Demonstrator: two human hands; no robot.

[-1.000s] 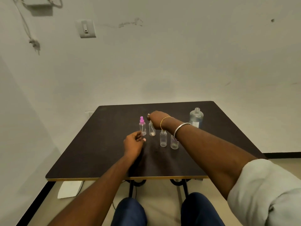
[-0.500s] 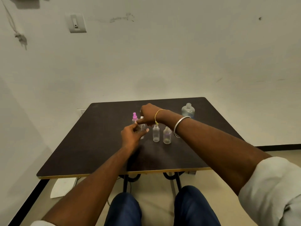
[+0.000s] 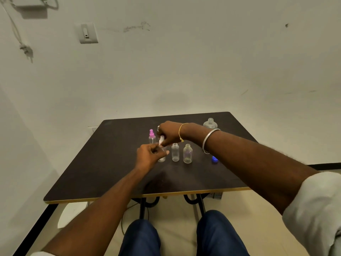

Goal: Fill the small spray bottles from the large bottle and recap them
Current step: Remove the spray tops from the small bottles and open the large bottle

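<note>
Several small clear spray bottles stand in a row on the dark table (image 3: 103, 174). The leftmost (image 3: 152, 137) wears a pink spray cap. My left hand (image 3: 150, 157) grips the body of the second small bottle (image 3: 162, 158). Above it, my right hand (image 3: 168, 133) pinches a white spray cap (image 3: 161, 140) at that bottle's neck. Two uncapped small bottles (image 3: 175, 152) (image 3: 187, 153) stand to the right. The large clear bottle (image 3: 210, 123), uncapped, stands at the back right, partly behind my right wrist.
A blue cap (image 3: 214, 159) lies on the table under my right forearm. The table's front edge runs above my knees (image 3: 140, 237). A white wall with a switch (image 3: 86, 33) stands close behind the table.
My left hand has moved in and closed on the second small bottle. My right hand has shifted left and lowered the white cap over its neck.
</note>
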